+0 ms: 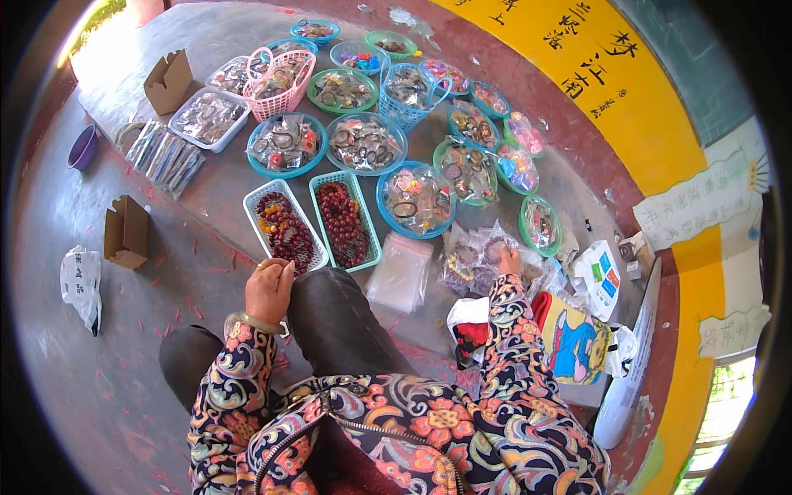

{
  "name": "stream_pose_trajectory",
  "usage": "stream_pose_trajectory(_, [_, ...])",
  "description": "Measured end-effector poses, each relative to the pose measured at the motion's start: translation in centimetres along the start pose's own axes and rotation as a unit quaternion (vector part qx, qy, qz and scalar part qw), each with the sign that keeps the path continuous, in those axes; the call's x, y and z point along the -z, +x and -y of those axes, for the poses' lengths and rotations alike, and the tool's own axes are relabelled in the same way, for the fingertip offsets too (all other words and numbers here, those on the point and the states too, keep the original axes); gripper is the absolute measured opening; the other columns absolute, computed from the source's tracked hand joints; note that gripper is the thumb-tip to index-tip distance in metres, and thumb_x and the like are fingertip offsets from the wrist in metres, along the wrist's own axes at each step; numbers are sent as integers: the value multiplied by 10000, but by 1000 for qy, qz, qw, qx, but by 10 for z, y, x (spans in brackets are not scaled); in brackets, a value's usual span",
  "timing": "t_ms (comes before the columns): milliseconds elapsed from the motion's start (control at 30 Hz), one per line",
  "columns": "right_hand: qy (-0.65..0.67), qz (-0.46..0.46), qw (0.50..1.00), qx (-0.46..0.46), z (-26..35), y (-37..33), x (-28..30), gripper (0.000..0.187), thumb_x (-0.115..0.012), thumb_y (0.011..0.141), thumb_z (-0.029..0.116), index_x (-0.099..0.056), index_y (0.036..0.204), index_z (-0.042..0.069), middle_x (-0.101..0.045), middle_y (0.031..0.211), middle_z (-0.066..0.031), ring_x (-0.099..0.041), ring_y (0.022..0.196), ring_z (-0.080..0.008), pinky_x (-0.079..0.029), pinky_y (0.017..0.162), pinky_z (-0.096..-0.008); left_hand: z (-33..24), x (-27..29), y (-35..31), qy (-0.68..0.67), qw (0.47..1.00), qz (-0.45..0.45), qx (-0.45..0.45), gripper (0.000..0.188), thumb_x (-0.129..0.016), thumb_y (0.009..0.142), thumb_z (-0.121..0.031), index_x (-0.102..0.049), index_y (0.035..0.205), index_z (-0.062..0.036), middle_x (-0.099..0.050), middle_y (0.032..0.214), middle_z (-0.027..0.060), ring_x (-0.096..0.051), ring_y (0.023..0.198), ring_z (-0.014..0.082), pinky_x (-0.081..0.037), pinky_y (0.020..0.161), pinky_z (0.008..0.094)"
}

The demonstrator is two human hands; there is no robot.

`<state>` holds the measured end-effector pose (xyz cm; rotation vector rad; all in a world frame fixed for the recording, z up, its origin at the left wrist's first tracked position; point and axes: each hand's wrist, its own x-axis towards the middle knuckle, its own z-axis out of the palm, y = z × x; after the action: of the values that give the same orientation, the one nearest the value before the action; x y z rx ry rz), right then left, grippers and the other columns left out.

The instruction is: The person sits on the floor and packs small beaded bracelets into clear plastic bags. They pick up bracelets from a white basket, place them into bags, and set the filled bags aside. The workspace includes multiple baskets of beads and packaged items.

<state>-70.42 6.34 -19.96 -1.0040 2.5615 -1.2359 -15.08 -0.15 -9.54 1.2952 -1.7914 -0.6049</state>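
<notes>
My left hand (269, 292) is closed, fingers curled together beside my raised knee; whether anything is in them I cannot make out. Just beyond it stands a white basket (255, 216) of dark red and orange bead bracelets. A pale green basket (375, 247) of dark red bead bracelets is beside that one. My right hand (511, 262) reaches forward to the right, its fingers closed on a clear bag of bracelets (497, 245). More bagged bead bracelets (462, 266) lie against it on the left. Between my hands is a stack of empty clear plastic bags (399, 272).
Round basins, among them a blue basin (414, 232), hold bagged trinkets ahead. A pink handled basket (276, 106) and a blue handled basket (404, 114) stand among them. Cardboard boxes (126, 232) and a purple bowl (83, 148) are left. A colourful cloth bag (575, 338) lies right.
</notes>
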Motion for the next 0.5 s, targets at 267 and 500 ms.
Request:
stream_pose_trajectory(267, [410, 260, 873, -35, 123, -48, -21, 247, -540, 874, 190, -546, 1050, 17, -620, 858, -64, -595, 738, -159, -481, 631, -285, -3, 7, 4, -133, 986, -21, 97, 234, -558, 842, -186, -618, 767, 27, -592, 684, 125, -587, 633, 222, -448, 583, 314])
stream_pose_trajectory(500, [569, 474, 661, -119, 296, -154, -52, 275, -500, 897, 216, -523, 1103, 35, -597, 1028, -91, -590, 907, -207, -485, 802, -352, 17, 5, 4, -580, 748, 73, 314, 416, -409, 928, -346, -521, 1094, 18, -562, 1095, 143, -532, 1039, 235, -411, 901, 352])
